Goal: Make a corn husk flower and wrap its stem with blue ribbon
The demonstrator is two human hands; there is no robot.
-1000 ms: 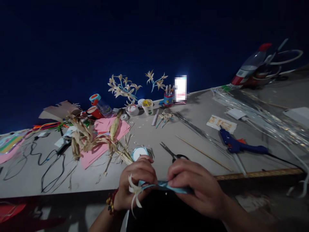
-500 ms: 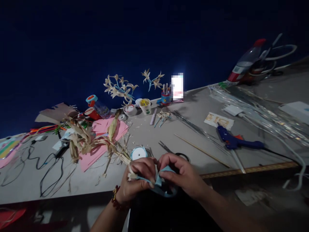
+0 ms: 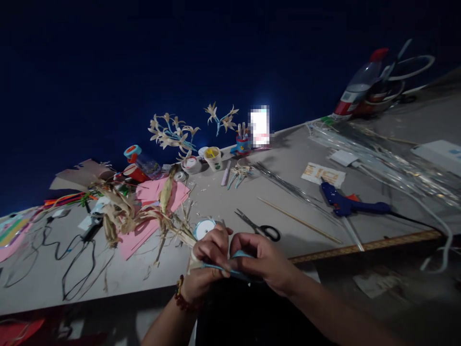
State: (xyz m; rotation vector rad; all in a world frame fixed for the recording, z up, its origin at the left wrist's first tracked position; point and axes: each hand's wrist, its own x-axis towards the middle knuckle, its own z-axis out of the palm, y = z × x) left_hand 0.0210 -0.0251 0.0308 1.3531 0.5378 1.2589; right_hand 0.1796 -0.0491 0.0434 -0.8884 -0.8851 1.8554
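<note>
My left hand [image 3: 211, 257] is closed in a pinch on a thin light-blue stem [image 3: 213, 266]. Something pale, partly hidden, shows behind its fingers. Close beside it, my right hand [image 3: 264, 264] has thumb and fingers pressed on a strip of light-blue tape [image 3: 240, 275], which meets the stem between the two hands. Just beyond my left hand lies a white spool with a blue rim [image 3: 204, 228]. Black-handled scissors [image 3: 257, 225] lie slightly open past my right hand.
Dried corn husks [image 3: 122, 211] and pink paper [image 3: 139, 238] spread over the left. Husk flowers [image 3: 173, 130] stand at the back near paper cups [image 3: 213, 159]. A wooden stick [image 3: 298, 220], wires [image 3: 284, 180] and a blue glue gun [image 3: 345, 201] lie to the right.
The blue tape, which stuck up as a folded flap and hung in a loop, is now mostly covered by my right fingers. Both hands stay close together; the view has shifted slightly.
</note>
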